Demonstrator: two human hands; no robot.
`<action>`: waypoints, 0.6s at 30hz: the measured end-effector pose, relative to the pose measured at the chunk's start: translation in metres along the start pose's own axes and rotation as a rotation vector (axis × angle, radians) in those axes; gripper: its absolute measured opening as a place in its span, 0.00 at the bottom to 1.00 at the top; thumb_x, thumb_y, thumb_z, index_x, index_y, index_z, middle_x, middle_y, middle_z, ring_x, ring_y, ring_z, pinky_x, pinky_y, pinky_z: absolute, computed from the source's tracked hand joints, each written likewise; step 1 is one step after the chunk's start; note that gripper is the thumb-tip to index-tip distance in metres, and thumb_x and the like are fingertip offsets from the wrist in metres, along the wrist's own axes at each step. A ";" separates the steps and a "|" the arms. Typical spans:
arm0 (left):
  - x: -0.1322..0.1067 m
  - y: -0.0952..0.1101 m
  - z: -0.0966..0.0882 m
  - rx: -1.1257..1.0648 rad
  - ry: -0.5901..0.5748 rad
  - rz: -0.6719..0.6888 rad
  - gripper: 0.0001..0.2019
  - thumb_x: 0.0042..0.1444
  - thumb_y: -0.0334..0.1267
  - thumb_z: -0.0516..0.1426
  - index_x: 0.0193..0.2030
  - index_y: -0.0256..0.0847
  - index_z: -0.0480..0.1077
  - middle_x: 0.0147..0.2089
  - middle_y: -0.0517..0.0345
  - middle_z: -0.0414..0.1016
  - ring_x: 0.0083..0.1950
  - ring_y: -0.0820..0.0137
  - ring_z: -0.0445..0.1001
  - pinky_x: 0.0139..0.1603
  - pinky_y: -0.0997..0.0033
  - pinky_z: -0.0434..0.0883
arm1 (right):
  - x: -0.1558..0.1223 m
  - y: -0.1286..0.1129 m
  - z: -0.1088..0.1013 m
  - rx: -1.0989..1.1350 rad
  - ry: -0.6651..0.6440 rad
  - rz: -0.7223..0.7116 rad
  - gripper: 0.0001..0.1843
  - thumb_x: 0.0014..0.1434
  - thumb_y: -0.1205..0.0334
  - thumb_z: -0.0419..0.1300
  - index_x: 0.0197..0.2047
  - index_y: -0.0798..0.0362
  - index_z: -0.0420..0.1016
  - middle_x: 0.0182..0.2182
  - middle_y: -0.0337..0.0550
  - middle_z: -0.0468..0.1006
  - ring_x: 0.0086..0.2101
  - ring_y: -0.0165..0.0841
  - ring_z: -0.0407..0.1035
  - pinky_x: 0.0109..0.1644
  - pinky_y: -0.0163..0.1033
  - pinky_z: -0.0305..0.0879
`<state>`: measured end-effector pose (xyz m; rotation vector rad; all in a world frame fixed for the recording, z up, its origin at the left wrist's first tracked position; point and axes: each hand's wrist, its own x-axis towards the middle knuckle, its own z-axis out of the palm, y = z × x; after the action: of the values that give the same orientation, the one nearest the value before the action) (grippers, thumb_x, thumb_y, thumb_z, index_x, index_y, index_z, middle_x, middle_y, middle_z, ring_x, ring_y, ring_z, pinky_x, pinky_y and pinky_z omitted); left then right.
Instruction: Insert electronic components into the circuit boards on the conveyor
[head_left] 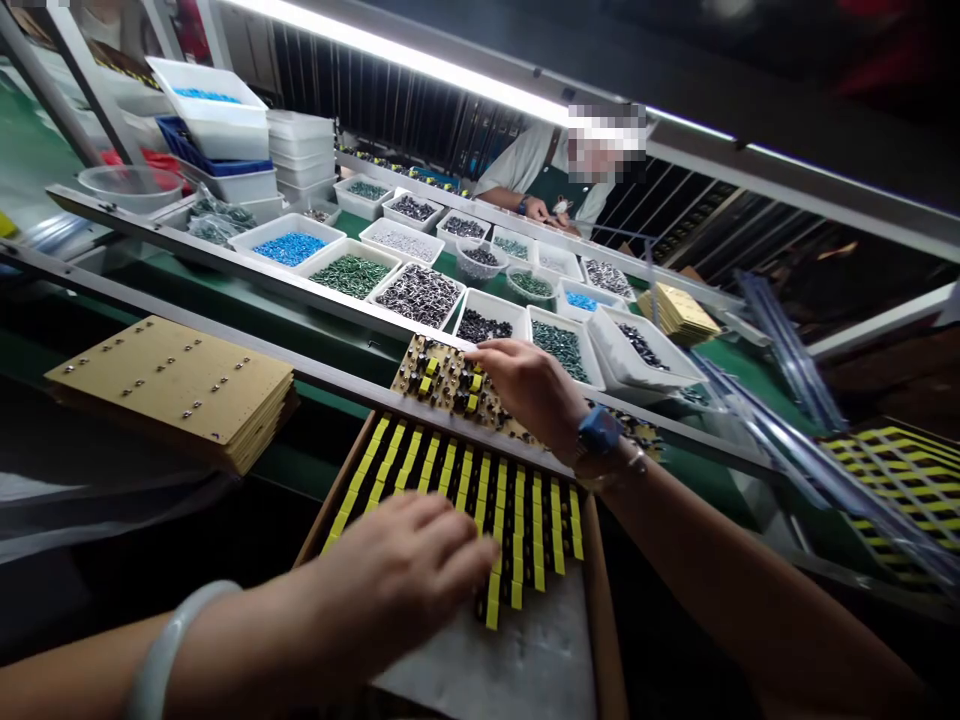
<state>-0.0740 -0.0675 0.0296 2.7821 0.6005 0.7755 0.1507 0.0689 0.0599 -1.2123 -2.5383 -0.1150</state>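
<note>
My left hand [409,575], a little smeared by motion, is over the rows of small yellow-topped components [517,540]. Its fingers are curled together, and whatever is between them cannot be made out. Those components stand in long rows in a shallow tray with a brown rim [604,620]. My right hand [529,385] rests on a tan circuit board [442,385] just beyond the tray. The fingers are bent and close together, their tips near the board's top edge; anything held there is hidden. Several yellow blocks [426,385] and many small dark parts sit on this board.
Past the metal rail [322,375] stand white bins of small parts, such as blue [289,248] and green [351,275] ones. A stack of tan boards [172,385] lies left. More yellow-topped parts [900,490] are at right. Across the line sits another person [555,185].
</note>
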 end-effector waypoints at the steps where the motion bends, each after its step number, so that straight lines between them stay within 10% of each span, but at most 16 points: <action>1: 0.003 -0.013 -0.008 0.022 0.070 -0.046 0.15 0.63 0.26 0.58 0.56 0.34 0.71 0.46 0.51 0.79 0.45 0.62 0.73 0.48 0.61 0.73 | -0.004 -0.004 0.002 -0.005 0.025 -0.025 0.20 0.65 0.80 0.54 0.51 0.55 0.82 0.48 0.51 0.81 0.47 0.39 0.74 0.52 0.45 0.74; 9: 0.031 -0.129 -0.036 0.029 0.263 -0.337 0.10 0.58 0.30 0.68 0.46 0.40 0.78 0.44 0.56 0.82 0.49 0.61 0.74 0.53 0.62 0.70 | -0.031 -0.035 0.010 -0.025 0.039 -0.069 0.21 0.63 0.80 0.57 0.55 0.56 0.79 0.50 0.55 0.77 0.49 0.41 0.70 0.48 0.45 0.73; 12: 0.044 -0.150 -0.035 0.058 0.268 -0.335 0.10 0.57 0.30 0.69 0.46 0.40 0.79 0.45 0.56 0.83 0.50 0.61 0.75 0.55 0.63 0.69 | -0.062 -0.066 0.000 0.058 -0.050 -0.220 0.10 0.69 0.63 0.58 0.48 0.56 0.79 0.38 0.47 0.78 0.36 0.35 0.70 0.36 0.39 0.67; 15: 0.056 -0.163 -0.032 0.092 0.251 -0.332 0.13 0.56 0.30 0.69 0.48 0.41 0.79 0.46 0.56 0.83 0.50 0.61 0.74 0.55 0.62 0.68 | -0.103 -0.096 -0.006 0.099 -0.230 -0.351 0.21 0.68 0.44 0.58 0.32 0.52 0.74 0.23 0.37 0.71 0.24 0.31 0.62 0.24 0.41 0.52; 18: 0.069 -0.170 -0.030 0.134 0.212 -0.336 0.11 0.57 0.33 0.69 0.47 0.43 0.80 0.44 0.56 0.84 0.50 0.59 0.73 0.54 0.60 0.65 | -0.136 -0.110 -0.008 0.111 -0.265 -0.359 0.19 0.68 0.44 0.59 0.43 0.54 0.75 0.29 0.38 0.75 0.26 0.32 0.65 0.23 0.42 0.50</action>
<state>-0.0919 0.1178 0.0372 2.6229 1.1615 0.9886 0.1483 -0.1035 0.0308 -0.7628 -2.9273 0.1107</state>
